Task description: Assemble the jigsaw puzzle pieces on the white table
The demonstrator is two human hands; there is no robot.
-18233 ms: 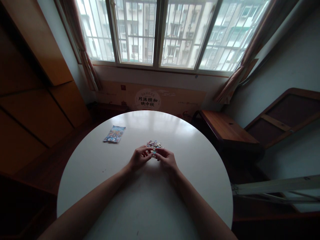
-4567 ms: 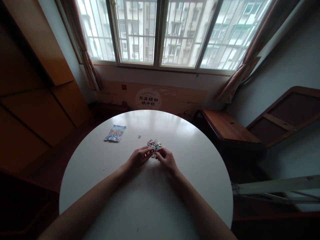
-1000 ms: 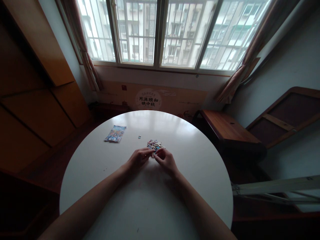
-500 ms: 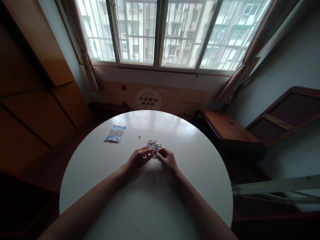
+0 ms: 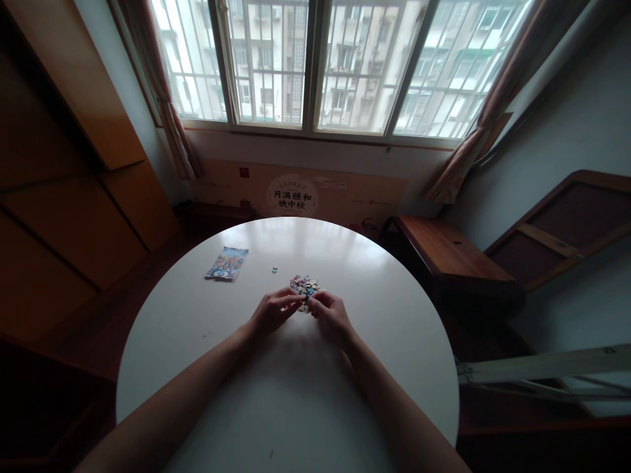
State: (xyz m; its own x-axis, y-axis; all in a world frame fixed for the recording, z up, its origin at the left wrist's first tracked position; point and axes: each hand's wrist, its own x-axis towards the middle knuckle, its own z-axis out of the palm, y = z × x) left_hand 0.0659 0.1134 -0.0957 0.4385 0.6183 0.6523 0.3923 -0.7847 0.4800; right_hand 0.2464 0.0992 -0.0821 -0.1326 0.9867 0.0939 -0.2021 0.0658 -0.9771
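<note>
On a round white table [image 5: 207, 341] lies a small heap of coloured jigsaw pieces [image 5: 303, 284]. Just in front of the heap my left hand [image 5: 273, 311] and my right hand [image 5: 331, 315] meet, fingertips pinched together on small puzzle pieces between them. What exactly each hand holds is too small to make out. One loose piece [image 5: 275, 269] lies alone to the left of the heap.
A colourful printed packet [image 5: 227, 263] lies flat at the table's back left. A dark wooden chair [image 5: 444, 253] stands at the right behind the table. Wooden cabinets [image 5: 73, 197] fill the left side, and a barred window [image 5: 315, 66] is straight ahead.
Over the last second my hands have stayed pinched together by the heap with only slight finger shifts. Since 18 seconds ago one loose piece has appeared to the left of the heap.
</note>
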